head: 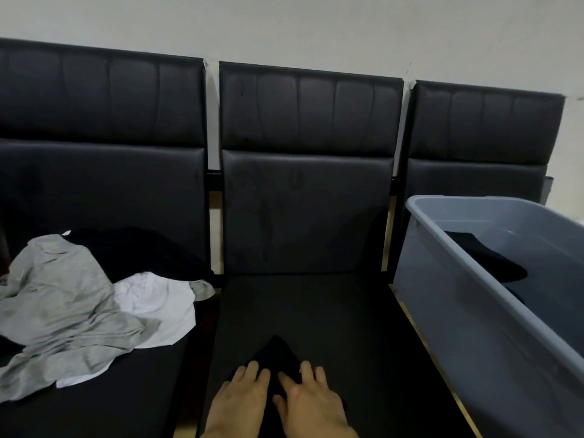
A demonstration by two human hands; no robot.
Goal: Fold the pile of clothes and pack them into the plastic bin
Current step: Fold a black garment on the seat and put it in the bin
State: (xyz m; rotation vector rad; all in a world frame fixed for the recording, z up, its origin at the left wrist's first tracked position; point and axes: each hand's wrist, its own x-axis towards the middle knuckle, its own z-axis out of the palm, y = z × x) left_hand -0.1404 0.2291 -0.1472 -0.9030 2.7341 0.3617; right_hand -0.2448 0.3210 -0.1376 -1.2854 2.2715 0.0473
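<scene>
A small black garment (275,352) lies on the middle seat (316,311), hard to tell apart from the dark cushion. My left hand (241,396) and my right hand (313,403) rest flat on its near part, side by side, fingers stretched forward. The pile of clothes (79,305) sits on the left seat: a grey garment on top, a white one (158,308) beside it, black ones (142,251) behind. The grey plastic bin (467,295) stands on the right seat with a folded black garment (486,263) inside.
Three black padded chairs stand in a row against a white wall, with tall backrests (309,147) behind the seats. Narrow gaps separate the seats. The bin's long rim runs diagonally toward the lower right corner.
</scene>
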